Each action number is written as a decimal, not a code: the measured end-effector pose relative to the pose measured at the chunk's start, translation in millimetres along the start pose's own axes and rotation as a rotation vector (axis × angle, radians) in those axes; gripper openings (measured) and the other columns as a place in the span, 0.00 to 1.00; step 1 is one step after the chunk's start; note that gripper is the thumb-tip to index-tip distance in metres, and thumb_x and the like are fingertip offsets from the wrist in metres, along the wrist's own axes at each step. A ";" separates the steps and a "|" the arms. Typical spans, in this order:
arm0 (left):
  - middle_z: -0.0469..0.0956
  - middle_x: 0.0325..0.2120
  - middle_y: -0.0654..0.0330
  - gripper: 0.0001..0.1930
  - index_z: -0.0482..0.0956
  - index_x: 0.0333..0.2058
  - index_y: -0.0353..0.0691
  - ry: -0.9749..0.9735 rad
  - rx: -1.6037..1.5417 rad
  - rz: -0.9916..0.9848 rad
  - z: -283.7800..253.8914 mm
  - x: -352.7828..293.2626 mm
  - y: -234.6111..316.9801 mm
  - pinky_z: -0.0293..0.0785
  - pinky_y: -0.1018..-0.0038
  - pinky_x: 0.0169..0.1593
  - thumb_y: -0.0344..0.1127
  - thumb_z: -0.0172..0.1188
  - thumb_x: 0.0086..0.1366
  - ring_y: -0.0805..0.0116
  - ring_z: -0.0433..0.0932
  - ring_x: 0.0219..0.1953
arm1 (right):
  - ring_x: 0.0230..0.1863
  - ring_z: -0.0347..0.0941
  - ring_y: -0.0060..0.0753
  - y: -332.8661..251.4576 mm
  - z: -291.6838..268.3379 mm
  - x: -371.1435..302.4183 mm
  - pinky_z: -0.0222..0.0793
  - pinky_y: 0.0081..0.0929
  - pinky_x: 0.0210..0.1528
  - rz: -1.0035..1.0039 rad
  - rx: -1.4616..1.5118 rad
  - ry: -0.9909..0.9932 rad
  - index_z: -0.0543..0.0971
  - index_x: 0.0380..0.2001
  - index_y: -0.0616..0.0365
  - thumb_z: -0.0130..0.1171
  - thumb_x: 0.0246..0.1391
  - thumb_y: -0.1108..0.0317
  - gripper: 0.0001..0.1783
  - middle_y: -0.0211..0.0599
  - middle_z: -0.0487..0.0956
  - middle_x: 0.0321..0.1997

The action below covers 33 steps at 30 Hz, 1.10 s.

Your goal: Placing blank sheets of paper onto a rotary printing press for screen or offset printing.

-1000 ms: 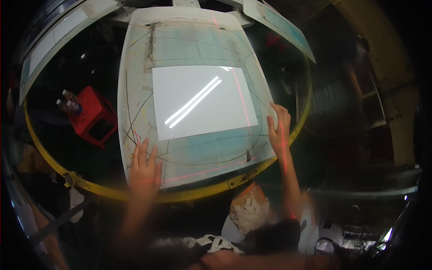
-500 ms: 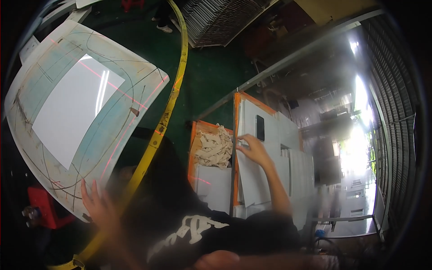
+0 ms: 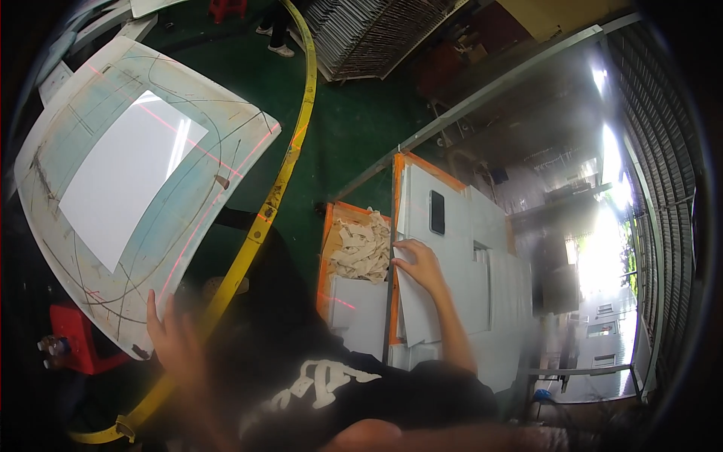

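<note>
My right hand (image 3: pixel 419 265) is at the left edge of a stack of white sheets, thumb and fingertips at the edge of a white sheet (image 3: pixel 419 310) that sits slightly askew. The fingers hide part of that contact. To the left, a large pale curved board (image 3: pixel 169 83) carries dark drawn lines and red laser lines, with a smooth white sheet (image 3: pixel 132 181) lying on it. My left hand (image 3: pixel 178 335), somewhat blurred, is beside the board's near corner with its fingers apart and nothing in them. A dark phone (image 3: pixel 437 212) rests on the stacked sheets.
A curved yellow metal bar (image 3: pixel 260 226) runs between the board and me. Crumpled cream strips (image 3: pixel 361 245) fill part of an orange-edged box. A red stool (image 3: pixel 79 339) with bottles stands at lower left. Metal racks (image 3: pixel 369 34) and a person's feet (image 3: pixel 280 50) are at the back.
My left hand has shifted slightly right and down, away from the board's edge. My right hand has moved a little lower along the stack's edge. The view has shifted slightly.
</note>
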State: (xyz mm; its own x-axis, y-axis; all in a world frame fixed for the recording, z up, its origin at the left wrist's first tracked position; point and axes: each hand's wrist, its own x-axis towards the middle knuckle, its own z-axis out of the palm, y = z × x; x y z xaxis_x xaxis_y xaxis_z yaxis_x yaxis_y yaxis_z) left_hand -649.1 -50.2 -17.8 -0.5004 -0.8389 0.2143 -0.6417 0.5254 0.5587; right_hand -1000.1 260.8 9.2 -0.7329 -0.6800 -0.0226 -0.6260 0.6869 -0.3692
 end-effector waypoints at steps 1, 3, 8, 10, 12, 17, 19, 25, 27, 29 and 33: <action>0.63 0.61 0.52 0.17 0.73 0.52 0.37 0.003 0.013 0.001 0.3 -2.2 -0.7 0.64 0.63 0.59 0.29 0.52 0.65 0.50 0.66 0.60 | 0.49 0.74 0.43 0.1 0.2 0.0 0.69 0.33 0.51 0.045 0.003 0.009 0.80 0.43 0.55 0.67 0.46 0.60 0.21 0.37 0.80 0.45; 0.64 0.61 0.52 0.17 0.74 0.52 0.37 0.006 -0.013 -0.014 1.5 -5.7 -1.9 0.65 0.63 0.58 0.29 0.53 0.64 0.50 0.67 0.59 | 0.49 0.74 0.43 0.3 1.4 0.1 0.69 0.33 0.51 0.009 0.023 -0.006 0.80 0.43 0.55 0.67 0.46 0.61 0.21 0.38 0.80 0.45; 0.64 0.61 0.51 0.17 0.74 0.51 0.36 -0.015 -0.030 -0.023 2.6 -9.1 -4.5 0.67 0.63 0.57 0.27 0.54 0.62 0.49 0.69 0.57 | 0.48 0.76 0.42 0.4 3.8 -0.7 0.68 0.31 0.52 0.029 0.070 0.004 0.80 0.43 0.61 0.68 0.44 0.66 0.20 0.42 0.80 0.44; 0.64 0.61 0.48 0.17 0.74 0.51 0.35 -0.011 -0.021 0.048 2.4 -9.6 -5.2 0.66 0.62 0.58 0.27 0.54 0.62 0.47 0.68 0.57 | 0.48 0.75 0.43 0.4 4.1 -1.1 0.69 0.32 0.50 0.034 0.030 0.026 0.80 0.43 0.56 0.67 0.45 0.62 0.20 0.37 0.80 0.45; 0.64 0.61 0.48 0.18 0.74 0.51 0.34 0.012 -0.010 0.065 2.9 -10.3 -5.5 0.65 0.62 0.58 0.27 0.54 0.61 0.47 0.68 0.58 | 0.48 0.75 0.43 0.0 3.9 -1.3 0.69 0.32 0.50 0.001 0.054 0.015 0.80 0.43 0.56 0.67 0.45 0.63 0.20 0.37 0.80 0.45; 0.63 0.61 0.47 0.17 0.74 0.50 0.34 -0.013 -0.026 0.033 6.0 -13.2 -4.5 0.63 0.61 0.60 0.26 0.53 0.61 0.46 0.66 0.59 | 0.48 0.75 0.42 -1.5 6.0 -5.2 0.70 0.32 0.49 0.002 0.043 0.045 0.80 0.42 0.56 0.67 0.44 0.64 0.19 0.37 0.80 0.45; 0.64 0.61 0.47 0.17 0.74 0.50 0.34 -0.032 -0.023 0.061 6.1 -13.9 -2.5 0.63 0.60 0.60 0.26 0.53 0.61 0.45 0.65 0.60 | 0.43 0.75 0.46 -0.4 8.5 -8.4 0.69 0.34 0.46 -0.071 -0.028 0.211 0.78 0.36 0.57 0.65 0.45 0.67 0.14 0.39 0.79 0.39; 0.66 0.57 0.45 0.18 0.75 0.49 0.37 -0.032 -0.116 0.141 19.5 -11.9 12.5 0.63 0.58 0.59 0.27 0.57 0.58 0.44 0.67 0.58 | 0.31 0.67 0.47 4.7 -4.0 5.4 0.60 0.40 0.37 -0.141 -0.211 0.519 0.69 0.23 0.58 0.57 0.45 0.72 0.06 0.41 0.70 0.25; 0.67 0.56 0.45 0.18 0.76 0.48 0.38 -0.087 -0.078 0.194 29.5 -10.1 17.7 0.64 0.58 0.59 0.28 0.59 0.57 0.44 0.67 0.57 | 0.28 0.66 0.42 -6.8 -19.1 13.5 0.58 0.37 0.35 -0.242 -0.424 0.519 0.69 0.20 0.55 0.56 0.40 0.72 0.06 0.36 0.68 0.22; 0.68 0.55 0.46 0.19 0.76 0.47 0.38 -0.159 -0.210 0.211 38.4 -7.6 23.9 0.65 0.58 0.58 0.28 0.61 0.55 0.43 0.68 0.56 | 0.25 0.65 0.41 -29.4 -32.2 20.5 0.56 0.36 0.31 -0.270 -0.480 0.541 0.68 0.17 0.54 0.56 0.39 0.72 0.07 0.36 0.67 0.19; 0.69 0.55 0.48 0.19 0.76 0.48 0.38 -0.302 -0.562 0.361 40.9 -16.7 48.6 0.66 0.60 0.58 0.31 0.63 0.56 0.49 0.69 0.56 | 0.22 0.65 0.40 -111.8 -57.3 15.9 0.56 0.35 0.26 -0.417 -0.466 0.619 0.69 0.17 0.54 0.57 0.40 0.70 0.07 0.35 0.66 0.17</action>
State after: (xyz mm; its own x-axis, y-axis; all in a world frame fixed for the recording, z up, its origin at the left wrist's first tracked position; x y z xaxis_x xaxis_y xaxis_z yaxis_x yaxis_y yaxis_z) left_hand -695.7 -4.9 -26.9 -0.8147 -0.5089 0.2779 -0.0522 0.5417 0.8390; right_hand -957.0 188.0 103.4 -0.3486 -0.7307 0.5870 -0.8210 0.5402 0.1849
